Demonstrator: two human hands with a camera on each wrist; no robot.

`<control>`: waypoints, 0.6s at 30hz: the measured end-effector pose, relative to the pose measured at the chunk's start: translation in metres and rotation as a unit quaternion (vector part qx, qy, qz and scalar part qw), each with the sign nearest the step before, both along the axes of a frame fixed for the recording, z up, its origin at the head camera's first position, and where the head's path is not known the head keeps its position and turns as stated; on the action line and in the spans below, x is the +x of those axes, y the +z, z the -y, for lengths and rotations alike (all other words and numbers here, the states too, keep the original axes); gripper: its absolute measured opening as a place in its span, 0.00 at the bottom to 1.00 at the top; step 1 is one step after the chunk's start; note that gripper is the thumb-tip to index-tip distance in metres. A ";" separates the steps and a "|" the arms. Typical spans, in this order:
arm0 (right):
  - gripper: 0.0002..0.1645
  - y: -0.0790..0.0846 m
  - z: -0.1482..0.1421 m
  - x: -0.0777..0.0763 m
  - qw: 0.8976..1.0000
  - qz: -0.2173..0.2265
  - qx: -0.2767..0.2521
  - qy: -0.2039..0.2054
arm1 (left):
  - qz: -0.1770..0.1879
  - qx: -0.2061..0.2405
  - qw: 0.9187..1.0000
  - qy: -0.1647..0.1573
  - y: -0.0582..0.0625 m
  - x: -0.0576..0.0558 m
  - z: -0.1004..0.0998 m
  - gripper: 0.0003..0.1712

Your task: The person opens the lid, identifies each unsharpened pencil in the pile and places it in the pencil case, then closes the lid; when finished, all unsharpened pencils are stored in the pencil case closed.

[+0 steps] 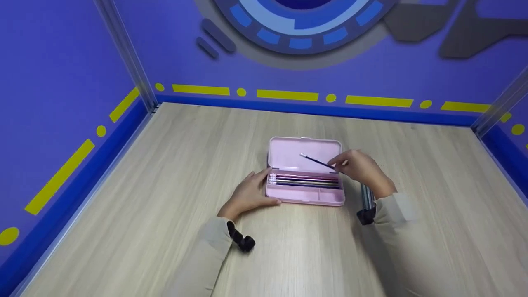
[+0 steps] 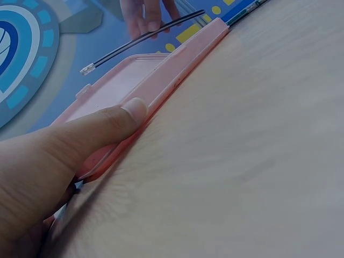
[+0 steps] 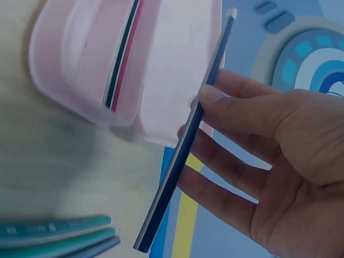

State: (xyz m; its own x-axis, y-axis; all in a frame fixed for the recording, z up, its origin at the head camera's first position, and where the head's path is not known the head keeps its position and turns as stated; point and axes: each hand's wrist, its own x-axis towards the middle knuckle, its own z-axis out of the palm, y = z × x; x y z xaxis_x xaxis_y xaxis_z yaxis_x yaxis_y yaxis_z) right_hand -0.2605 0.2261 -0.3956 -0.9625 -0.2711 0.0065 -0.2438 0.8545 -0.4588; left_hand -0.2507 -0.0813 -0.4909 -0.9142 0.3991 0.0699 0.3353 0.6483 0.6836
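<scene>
A pink pencil case (image 1: 305, 198) lies on the table with its lid (image 1: 288, 152) tipped back. Several pencils (image 1: 305, 182) lie side by side in its long rear compartment, white ends to the left. My left hand (image 1: 249, 194) holds the case's left end, with the thumb (image 2: 115, 121) against the front wall and the fingers at the back left corner. Above the right side of the lid, my right hand (image 1: 359, 167) pinches a dark pencil (image 3: 188, 129) between thumb and fingers. This pencil is tilted, its white end pointing left in the head view.
Several teal and bluish pencils (image 3: 59, 236) lie on the table right of the case, partly under the right wrist in the head view. The wooden table (image 1: 185, 165) is bordered by blue panels (image 1: 288, 78) at the back and sides.
</scene>
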 end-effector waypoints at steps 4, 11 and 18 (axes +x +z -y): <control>0.15 -0.002 0.011 -0.001 1.000 -0.002 0.004 0.018 | -0.008 0.005 1.000 -0.005 -0.001 -0.001 0.000 0.58; 0.17 -0.004 0.030 0.000 0.999 0.013 0.007 0.038 | -0.012 0.007 1.000 -0.008 0.000 0.000 0.000 0.57; 0.15 -0.005 0.042 -0.001 0.997 0.030 0.000 0.071 | -0.002 0.004 1.000 -0.002 0.001 0.000 0.001 0.58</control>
State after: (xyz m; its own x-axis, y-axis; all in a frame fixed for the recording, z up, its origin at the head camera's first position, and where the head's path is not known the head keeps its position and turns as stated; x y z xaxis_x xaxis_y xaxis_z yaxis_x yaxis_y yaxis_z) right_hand -0.2613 0.1841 -0.4008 -0.9131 -0.4047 -0.0493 -0.3347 0.8131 -0.4763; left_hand -0.2503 -0.0822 -0.4901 -0.9120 0.4031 0.0758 0.3408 0.6416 0.6872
